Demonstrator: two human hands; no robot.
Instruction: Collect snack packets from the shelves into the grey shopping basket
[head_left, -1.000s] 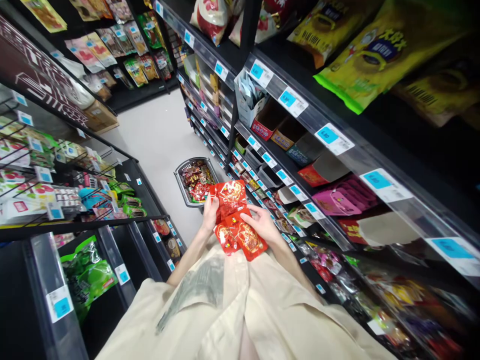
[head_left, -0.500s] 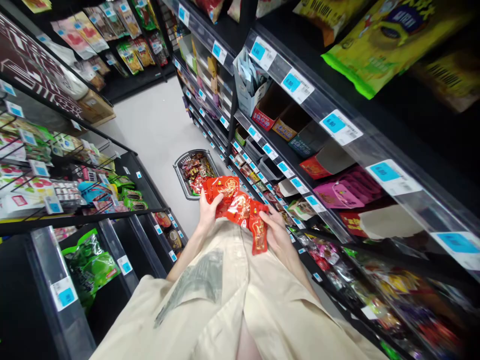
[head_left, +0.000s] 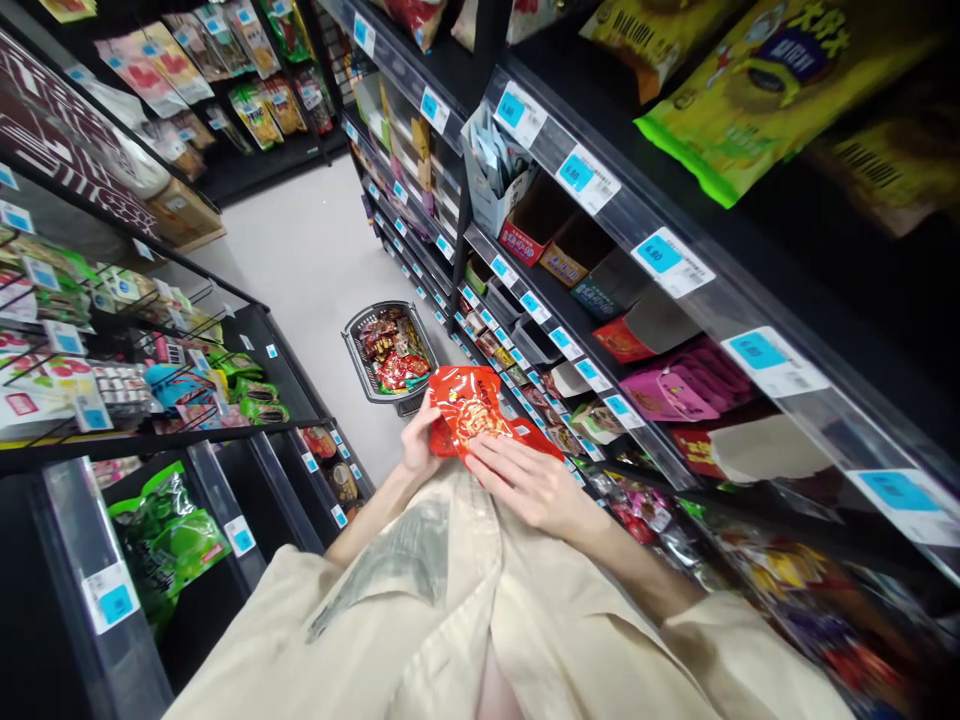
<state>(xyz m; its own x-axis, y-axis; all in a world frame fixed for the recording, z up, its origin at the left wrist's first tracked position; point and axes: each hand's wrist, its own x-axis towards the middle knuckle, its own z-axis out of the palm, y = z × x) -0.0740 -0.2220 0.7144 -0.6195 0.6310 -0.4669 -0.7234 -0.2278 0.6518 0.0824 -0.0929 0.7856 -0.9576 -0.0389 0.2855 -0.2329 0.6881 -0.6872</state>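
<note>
Shiny red snack packets (head_left: 466, 400) are in front of my chest, overlapping one another. My left hand (head_left: 421, 438) is closed around their left edge, thumb near the top. Across the lower front lies my right hand (head_left: 529, 482), its fingers together over the packets. Another red piece sticks out to the right above those fingers; how many packets there are is hidden. Beyond my hands a dark shopping basket (head_left: 351, 355) stands on the floor, holding red packets (head_left: 403, 372) and other small wrapped snacks.
Store shelves with blue-and-white price tags (head_left: 589, 178) run close along my right, stocked with yellow snack bags (head_left: 757, 85) and open display boxes (head_left: 521, 240). On the left, racks hold hanging packs and a green bag (head_left: 176, 540). Pale floor (head_left: 300, 255) lies between them.
The fanned-out red packets are now gathered closer together. My right hand has moved left, from their right end to across their front. More of the basket's contents now shows.
</note>
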